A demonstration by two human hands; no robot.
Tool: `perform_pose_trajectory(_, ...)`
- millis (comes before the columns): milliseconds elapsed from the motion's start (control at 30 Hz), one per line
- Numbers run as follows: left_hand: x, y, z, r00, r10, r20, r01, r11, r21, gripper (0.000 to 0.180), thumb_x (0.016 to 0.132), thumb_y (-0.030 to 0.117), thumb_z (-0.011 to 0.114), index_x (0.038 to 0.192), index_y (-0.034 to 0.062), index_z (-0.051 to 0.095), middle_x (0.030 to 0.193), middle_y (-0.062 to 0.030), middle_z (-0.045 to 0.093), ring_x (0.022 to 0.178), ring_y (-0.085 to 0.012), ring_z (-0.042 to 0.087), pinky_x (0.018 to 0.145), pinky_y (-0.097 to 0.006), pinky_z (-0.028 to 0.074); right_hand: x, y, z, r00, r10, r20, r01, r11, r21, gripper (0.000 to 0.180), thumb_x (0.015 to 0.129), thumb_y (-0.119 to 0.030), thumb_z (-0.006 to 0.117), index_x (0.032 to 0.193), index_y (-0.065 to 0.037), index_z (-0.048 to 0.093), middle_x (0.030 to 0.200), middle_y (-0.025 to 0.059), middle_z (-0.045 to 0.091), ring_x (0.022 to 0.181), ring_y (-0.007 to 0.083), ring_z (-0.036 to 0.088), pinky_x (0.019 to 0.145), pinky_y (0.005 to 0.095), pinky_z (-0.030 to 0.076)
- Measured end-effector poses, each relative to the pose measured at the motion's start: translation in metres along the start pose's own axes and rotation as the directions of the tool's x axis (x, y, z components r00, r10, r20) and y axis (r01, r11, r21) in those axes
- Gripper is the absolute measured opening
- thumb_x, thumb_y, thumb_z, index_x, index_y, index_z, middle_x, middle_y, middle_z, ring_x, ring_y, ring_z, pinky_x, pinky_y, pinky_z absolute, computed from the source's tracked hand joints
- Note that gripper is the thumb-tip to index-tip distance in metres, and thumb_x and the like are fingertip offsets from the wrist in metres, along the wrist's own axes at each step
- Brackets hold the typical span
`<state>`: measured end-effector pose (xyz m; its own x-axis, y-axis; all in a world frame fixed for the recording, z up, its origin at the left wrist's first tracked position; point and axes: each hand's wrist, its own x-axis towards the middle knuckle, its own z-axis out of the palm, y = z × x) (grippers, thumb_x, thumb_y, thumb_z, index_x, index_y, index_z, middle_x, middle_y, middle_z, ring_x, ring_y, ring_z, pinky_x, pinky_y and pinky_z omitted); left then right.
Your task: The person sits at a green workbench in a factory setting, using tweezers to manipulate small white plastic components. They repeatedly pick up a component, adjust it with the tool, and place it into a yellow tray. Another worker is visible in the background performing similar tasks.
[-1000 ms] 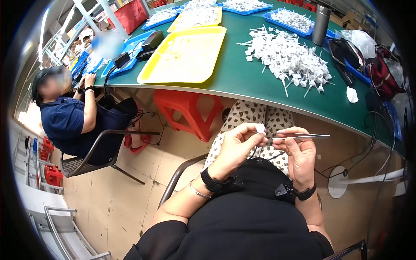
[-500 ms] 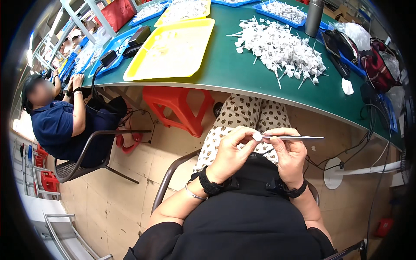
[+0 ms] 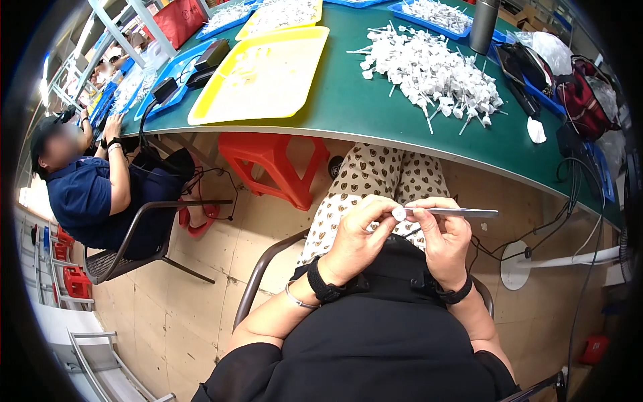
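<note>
Hands had drawn closer over the lap than a second before: left hand (image 3: 358, 234) pinched a small white part (image 3: 398, 214) at its fingertips, right hand (image 3: 445, 234) clamped tweezers (image 3: 462, 212), their tip now touching the part, so fitting looked underway. White parts (image 3: 429, 67) lay well beyond, on the table (image 3: 348, 100).

this is a small-parts assembly workshop, a factory bench line. a long green worktable (image 3: 355, 100) carries a heap of small white plastic parts with thin stems (image 3: 429, 67), with a yellow tray (image 3: 221, 100) just left of the heap and blue trays (image 3: 435, 17) beyond it. a co-worker in a blue shirt (image 3: 80, 194) sits at the table's left end, and a red plastic stool (image 3: 274, 161) stands under it.
</note>
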<state>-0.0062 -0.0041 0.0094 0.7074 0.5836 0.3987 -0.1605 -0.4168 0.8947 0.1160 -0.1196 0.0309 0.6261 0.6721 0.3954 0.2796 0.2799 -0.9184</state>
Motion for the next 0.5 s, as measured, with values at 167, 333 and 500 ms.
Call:
perform_pose_trajectory(167, -0.0010, -0.0026, -0.0003, 1.000, -0.003, 0.005, 0.002, 0.999, 0.042, 0.015, 0.095, 0.003, 0.074, 0.109, 0.0027, 0.071, 0.101, -0.0067, 0.070, 0.091, -0.0151, 0.070, 0.080, -0.028, 0.058, 0.0011, -0.0041, 0.0009, 1.000, 0.015, 0.007, -0.015, 1.000, 0.025, 0.008, 0.100, -0.002, 0.069, 0.105, 0.004, 0.071, 0.091, 0.0074, 0.076, 0.080, 0.0112, 0.071, 0.073, 0.0240, 0.056)
perform_pose_trajectory(333, -0.0005, -0.0026, 0.0002, 1.000, 0.018, 0.000, -0.018, 1.000, 0.026, 0.015, 0.095, 0.003, 0.074, 0.109, 0.0028, 0.071, 0.101, -0.0066, 0.070, 0.091, -0.0152, 0.069, 0.080, -0.028, 0.057, 0.0010, -0.0047, 0.0010, 1.000, 0.031, 0.004, -0.031, 0.999, 0.041, 0.008, 0.101, -0.002, 0.068, 0.105, 0.005, 0.070, 0.091, 0.0083, 0.075, 0.082, 0.0125, 0.072, 0.075, 0.0251, 0.058)
perform_pose_trajectory(500, -0.0009, -0.0060, 0.0001, 0.999, 0.037, 0.005, -0.037, 0.998, 0.057, 0.016, 0.094, 0.002, 0.074, 0.109, 0.0026, 0.071, 0.100, -0.0071, 0.071, 0.090, -0.0163, 0.069, 0.079, -0.028, 0.057, 0.0005, -0.0048, 0.0016, 0.999, 0.047, -0.006, -0.046, 0.998, 0.049, 0.008, 0.101, -0.002, 0.067, 0.106, 0.005, 0.068, 0.091, 0.0086, 0.075, 0.083, 0.0128, 0.073, 0.077, 0.0256, 0.059)
